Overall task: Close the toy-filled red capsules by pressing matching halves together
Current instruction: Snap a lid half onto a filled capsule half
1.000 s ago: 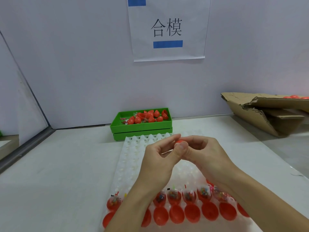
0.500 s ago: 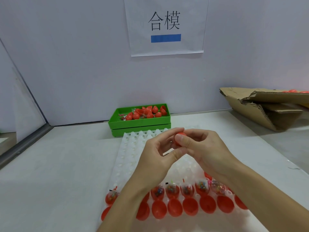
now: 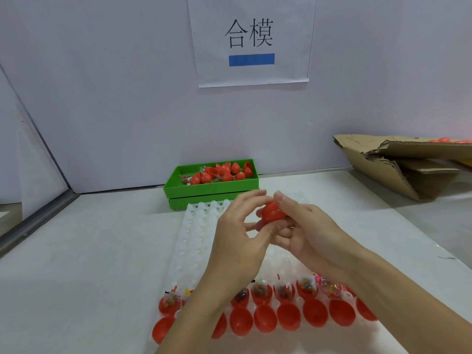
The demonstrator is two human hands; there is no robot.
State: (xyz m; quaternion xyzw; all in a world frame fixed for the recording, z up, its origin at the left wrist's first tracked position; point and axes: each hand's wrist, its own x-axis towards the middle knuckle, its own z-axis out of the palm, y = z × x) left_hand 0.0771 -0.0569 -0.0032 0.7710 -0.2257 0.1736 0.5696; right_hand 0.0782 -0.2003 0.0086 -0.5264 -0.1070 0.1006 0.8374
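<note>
A red capsule is being held above a white moulded tray by two bare hands meeting at mid-frame. The capsule is being gripped by the right hand, with fingertips curled over its top and the remaining fingers cupped beneath it. It is also being pinched from the other side by the left hand, whose thumb and forefinger are curled around the capsule's near edge. Whether the two halves are fully seated cannot be told.

At the tray's near end, a row of toy-filled red halves is being kept upright in the sockets, and a row of empty red halves is being kept just in front of it. Behind the tray, against the wall, loose red capsule pieces are being stored in a green bin. A torn cardboard box is being kept to the right on the table, and a paper sign reading 合模 is being displayed on the wall.
</note>
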